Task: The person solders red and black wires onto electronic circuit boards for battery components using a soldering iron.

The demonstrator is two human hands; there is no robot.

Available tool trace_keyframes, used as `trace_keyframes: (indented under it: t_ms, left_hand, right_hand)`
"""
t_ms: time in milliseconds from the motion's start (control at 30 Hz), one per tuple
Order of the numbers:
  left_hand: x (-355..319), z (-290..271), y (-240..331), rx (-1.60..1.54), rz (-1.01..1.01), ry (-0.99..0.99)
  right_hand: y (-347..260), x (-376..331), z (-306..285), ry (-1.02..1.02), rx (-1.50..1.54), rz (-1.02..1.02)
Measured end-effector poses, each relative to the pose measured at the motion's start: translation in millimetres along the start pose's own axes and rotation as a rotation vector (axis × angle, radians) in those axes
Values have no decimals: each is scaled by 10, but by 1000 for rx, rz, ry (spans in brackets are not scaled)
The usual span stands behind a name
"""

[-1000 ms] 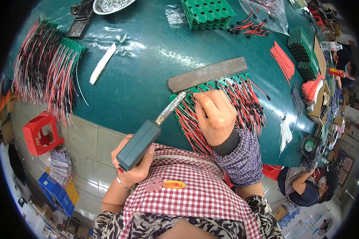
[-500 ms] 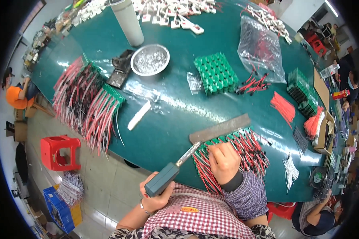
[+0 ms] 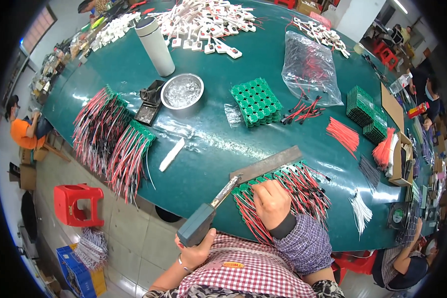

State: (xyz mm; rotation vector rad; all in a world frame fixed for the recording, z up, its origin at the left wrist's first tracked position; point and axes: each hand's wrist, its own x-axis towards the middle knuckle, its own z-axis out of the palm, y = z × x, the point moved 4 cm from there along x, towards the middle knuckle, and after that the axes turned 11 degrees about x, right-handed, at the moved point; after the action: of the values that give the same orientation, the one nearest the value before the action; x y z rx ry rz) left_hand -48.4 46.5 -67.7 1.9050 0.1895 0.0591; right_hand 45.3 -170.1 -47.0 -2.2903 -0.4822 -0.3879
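Note:
My left hand [image 3: 195,251] is wrapped round the dark green handle of a soldering iron [image 3: 198,224]. The iron points up and right, its silvery tip at the left end of a flat brown bar [image 3: 267,164]. Along the bar's near edge lies a row of small green circuit boards [image 3: 242,188], with red, black and white wires [image 3: 305,191] hanging toward me. Over the left part of this row my right hand [image 3: 272,202] is closed, fingertips pinched at the boards close to the iron's tip. Whatever is between those fingers is hidden.
Wired boards [image 3: 102,121] are heaped at left. Beyond stand a metal bowl [image 3: 183,91], a black stand [image 3: 149,104] and a flask [image 3: 155,47]. Stacked green boards [image 3: 257,102], a plastic bag [image 3: 312,67] and red wires [image 3: 342,136] lie right. A red stool [image 3: 78,204] stands on the floor.
The whole view has shifted a little, showing more of the table's far side. Both hands keep nearly the same place at the boards; the iron's tip sits slightly closer to the bar's left end.

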Motion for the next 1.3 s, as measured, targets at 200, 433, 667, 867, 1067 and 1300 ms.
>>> trace_keyframes:
  t_ms: [200, 433, 667, 867, 1067, 1300]
  left_hand:
    - [-106, -5, 2, 14, 42, 31]
    - [-127, 64, 30, -120, -84, 32]
    - [-39, 20, 201, -226, -164, 167]
    - [105, 119, 289, -294, -171, 129]
    - [141, 181, 405, -375, -187, 133]
    - [198, 198, 307, -813, -390, -113]
  right_hand:
    - [-22, -16, 1, 0, -19, -6]
    - [16, -20, 7, 23, -37, -6]
    - [-8, -52, 27, 24, -29, 11]
    - [19, -37, -6, 43, -3, 18]
    - [22, -54, -17, 48, 46, 25]
    - [34, -98, -15, 52, 66, 10]
